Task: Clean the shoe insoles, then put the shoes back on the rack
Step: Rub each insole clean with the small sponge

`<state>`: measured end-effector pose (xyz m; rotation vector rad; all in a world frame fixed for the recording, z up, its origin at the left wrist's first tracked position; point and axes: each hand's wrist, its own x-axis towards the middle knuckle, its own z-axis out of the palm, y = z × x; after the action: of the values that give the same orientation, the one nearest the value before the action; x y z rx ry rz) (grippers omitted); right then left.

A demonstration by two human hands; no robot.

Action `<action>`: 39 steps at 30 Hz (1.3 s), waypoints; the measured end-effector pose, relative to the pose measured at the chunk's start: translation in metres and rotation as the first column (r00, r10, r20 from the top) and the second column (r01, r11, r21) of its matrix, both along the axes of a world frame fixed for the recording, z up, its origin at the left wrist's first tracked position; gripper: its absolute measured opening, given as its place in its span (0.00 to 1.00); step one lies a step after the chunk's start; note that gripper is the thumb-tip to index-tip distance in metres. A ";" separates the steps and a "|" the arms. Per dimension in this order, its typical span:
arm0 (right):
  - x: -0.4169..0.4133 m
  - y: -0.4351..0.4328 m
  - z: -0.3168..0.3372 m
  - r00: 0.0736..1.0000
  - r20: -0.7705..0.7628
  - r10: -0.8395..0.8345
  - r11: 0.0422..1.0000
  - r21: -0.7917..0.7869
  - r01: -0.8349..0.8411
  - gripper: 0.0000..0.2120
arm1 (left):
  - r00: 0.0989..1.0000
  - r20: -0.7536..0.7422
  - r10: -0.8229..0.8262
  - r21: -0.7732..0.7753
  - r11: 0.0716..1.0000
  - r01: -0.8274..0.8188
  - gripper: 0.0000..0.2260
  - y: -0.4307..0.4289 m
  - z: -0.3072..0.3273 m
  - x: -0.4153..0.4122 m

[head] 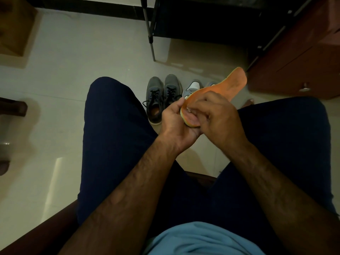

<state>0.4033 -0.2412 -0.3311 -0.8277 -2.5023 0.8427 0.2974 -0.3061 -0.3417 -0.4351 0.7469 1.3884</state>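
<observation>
Shirt: my light blue shirt [198,240] lies nearest, soft and creased, below both forearms.
Legs: my dark blue trousers [114,137] spread to either side of my hands; a strip of floor shows between the knees, straight under my hands.
Seat: a dark brown chair edge [36,234] runs below and left of my left forearm; a bit of the seat shows between my thighs.
Left hand: my left hand [174,126] is closed round the heel end of the orange insole [226,85], thumb on its rim, fingers underneath.
Right hand: my right hand [217,116] is curled, fingertips pressed onto the insole's heel; something pale shows under them, too small for me to tell what.
Insole: flat, thin, foam-like, orange with a pale edge; its toe end points up and away to the right, clear of everything.
Shoes: a pair of grey lace-up shoes [161,96] stands on the floor just beyond my left hand, one with an orange lining showing; a grey and white shoe [192,88] sits beside them, partly behind the insole.
Rack: the black metal rack [202,21] stands well beyond my hands, thin legs on the floor; open floor lies between it and the shoes.
Floor: pale glossy tiles [73,70], wide and bare to the left of my left hand.
Cabinet: a reddish wooden cabinet [301,57] with a round knob closes off the right, near the insole's toe.
</observation>
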 end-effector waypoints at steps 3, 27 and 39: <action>0.006 0.017 -0.009 0.987 0.026 -0.158 0.987 -0.036 0.159 0.08 | 1.000 0.025 0.017 0.002 1.000 -0.017 0.28 0.003 -0.001 0.001; 0.010 0.017 -0.011 0.985 0.094 -0.142 0.987 -0.060 0.148 0.08 | 0.994 0.001 0.109 -0.032 0.993 -0.109 0.24 0.005 -0.003 -0.004; 0.015 0.002 -0.009 0.990 0.143 0.019 0.998 -0.055 -0.011 0.08 | 0.990 -0.012 0.137 -0.019 0.990 -0.137 0.23 0.005 -0.006 -0.006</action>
<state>0.4184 -0.2390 -0.3405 -0.9185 -2.6234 0.8887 0.2911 -0.3010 -0.3480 -0.5028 0.7517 1.5140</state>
